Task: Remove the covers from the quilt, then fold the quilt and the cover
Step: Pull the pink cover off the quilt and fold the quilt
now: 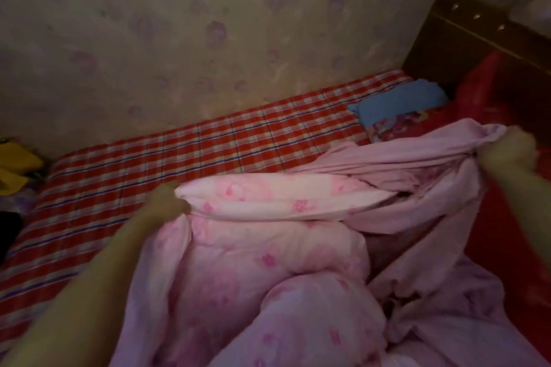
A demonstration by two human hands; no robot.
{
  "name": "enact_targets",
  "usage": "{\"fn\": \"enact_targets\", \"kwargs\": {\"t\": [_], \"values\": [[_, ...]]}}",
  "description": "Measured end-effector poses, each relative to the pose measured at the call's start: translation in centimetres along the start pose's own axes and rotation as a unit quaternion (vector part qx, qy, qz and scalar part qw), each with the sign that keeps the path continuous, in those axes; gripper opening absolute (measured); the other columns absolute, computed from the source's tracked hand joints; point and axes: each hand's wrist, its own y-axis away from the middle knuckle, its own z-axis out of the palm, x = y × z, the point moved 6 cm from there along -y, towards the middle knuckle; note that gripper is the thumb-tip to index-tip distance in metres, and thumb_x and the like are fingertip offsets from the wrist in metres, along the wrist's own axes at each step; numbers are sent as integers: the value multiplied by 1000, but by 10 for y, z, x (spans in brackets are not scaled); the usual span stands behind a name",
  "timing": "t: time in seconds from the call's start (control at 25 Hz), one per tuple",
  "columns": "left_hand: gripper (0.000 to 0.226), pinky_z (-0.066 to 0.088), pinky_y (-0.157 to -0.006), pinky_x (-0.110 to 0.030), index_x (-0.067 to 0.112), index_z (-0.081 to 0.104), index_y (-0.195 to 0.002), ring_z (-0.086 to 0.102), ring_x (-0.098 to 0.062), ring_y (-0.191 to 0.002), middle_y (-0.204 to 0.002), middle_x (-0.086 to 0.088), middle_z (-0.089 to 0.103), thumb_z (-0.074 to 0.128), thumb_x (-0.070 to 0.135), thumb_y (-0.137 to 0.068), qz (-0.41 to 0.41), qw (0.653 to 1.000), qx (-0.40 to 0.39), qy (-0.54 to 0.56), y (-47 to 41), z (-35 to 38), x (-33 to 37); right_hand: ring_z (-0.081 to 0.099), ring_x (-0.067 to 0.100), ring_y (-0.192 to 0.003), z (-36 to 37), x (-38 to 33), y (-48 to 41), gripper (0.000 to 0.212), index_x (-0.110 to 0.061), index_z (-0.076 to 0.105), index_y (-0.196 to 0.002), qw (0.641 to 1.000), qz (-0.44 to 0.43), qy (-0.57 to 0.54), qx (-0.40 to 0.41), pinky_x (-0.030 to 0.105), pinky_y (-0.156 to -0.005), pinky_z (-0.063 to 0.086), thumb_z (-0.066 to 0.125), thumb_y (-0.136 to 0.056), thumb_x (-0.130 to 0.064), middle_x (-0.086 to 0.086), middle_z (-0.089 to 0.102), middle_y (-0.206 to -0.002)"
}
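Motion blur smears the left hand (pixel 168 198) where it grips the end of the quilt (pixel 268 197), and the right hand (pixel 507 149) where it clutches the cover (pixel 402 164); single fingers cannot be made out. Quilt and cover run off the bottom edge. The cover hides the lower part of a blue pillow (pixel 399 104). At the left edge a yellow cloth (pixel 18 164) is cut off, its kind unclear.

The bed (pixel 89 202) carries a checked sheet (pixel 238 134). On it lie the quilt (pixel 268 262) and cover (pixel 387 164) — a blue pillow (pixel 399 101) beyond.
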Motion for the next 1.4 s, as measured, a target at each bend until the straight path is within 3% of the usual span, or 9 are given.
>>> {"fn": "enact_targets", "kwargs": {"t": [0.2, 0.32, 0.48, 0.68, 0.84, 1.0, 1.12, 1.28, 1.4], "values": [[66, 34, -107, -40, 13, 41, -138, 39, -33, -131, -142, -15, 42, 56, 46, -83, -38, 967, 0, -252, -18, 112, 45, 46, 31, -128, 105, 36, 38, 102, 7, 33, -139, 963, 150, -183, -126, 39, -105, 39, 75, -63, -47, 23, 43, -141], [98, 18, -115, -44, 13, 20, -148, 15, -29, -143, -155, -14, 18, 61, 64, -76, 81, 982, -57, -162, 42, 209, 140, 32, 36, -136, 137, 80, 92, 102, 0, 22, -146, 977, 42, -77, -192, 43, -111, 29, 79, -70, -38, 25, 30, -147], [124, -3, -110, -62, 10, -9, -150, -9, -42, -143, -153, -14, -16, 66, 65, -70, 150, 896, -261, -325, 127, 346, 172, 24, 37, -137, 148, 155, 185, 125, -19, 9, -149, 933, -39, 86, -348, 45, -111, 28, 77, -53, -62, 19, 17, -150], [81, 10, -116, -48, -6, -4, -146, 22, -39, -138, -147, -30, 24, 44, 28, -91, 81, 889, -164, -421, 115, 389, 110, 16, 39, -138, 174, 193, 237, 133, -28, -6, -148, 890, -90, 147, -421, 47, -107, 31, 70, -49, -73, 15, -5, -155], [46, 43, -79, -33, 14, 54, -105, 62, -24, -91, -96, -6, 64, 68, 30, -63, 112, 940, -100, -308, 92, 388, 84, 2, 40, -143, 232, 148, 253, 124, -36, -14, -147, 861, -180, 100, -466, 41, -109, 33, 78, -65, -50, 23, -26, -151], [37, 35, -49, -30, 22, 52, -60, 54, -20, -46, -51, 1, 53, 70, 34, -31, 169, 955, -65, -235, 93, 393, 60, 27, 41, -137, 276, 135, 262, 118, -42, -3, -147, 805, -236, 160, -520, 38, -106, 37, 82, -65, -40, 28, -4, -152], [34, 30, -55, -32, 21, 53, -61, 55, -22, -49, -55, 2, 55, 68, 29, -32, 174, 961, -30, -211, 88, 399, 51, 38, 40, -127, 288, 150, 260, 112, -28, 6, -149, 795, -287, 228, -483, 42, -101, 40, 81, -67, -33, 23, 18, -144], [34, 28, -69, -35, 14, 62, -84, 61, -29, -75, -78, -5, 65, 70, 22, -52, 128, 976, -6, -178, 71, 416, 36, 54, 32, -112, 298, 184, 271, 47, -9, 32, -135, 788, -369, 296, -394, 38, -86, 46, 49, -92, -19, 18, 45, -130], [35, 32, -76, -36, 10, 63, -95, 59, -34, -89, -90, -12, 66, 71, 20, -62, 133, 978, 42, -155, 83, 415, 36, 58, 31, -107, 295, 207, 264, 28, -7, 58, -115, 803, -332, 259, -421, 33, -83, 46, 51, -92, -20, 18, 60, -118]]}}
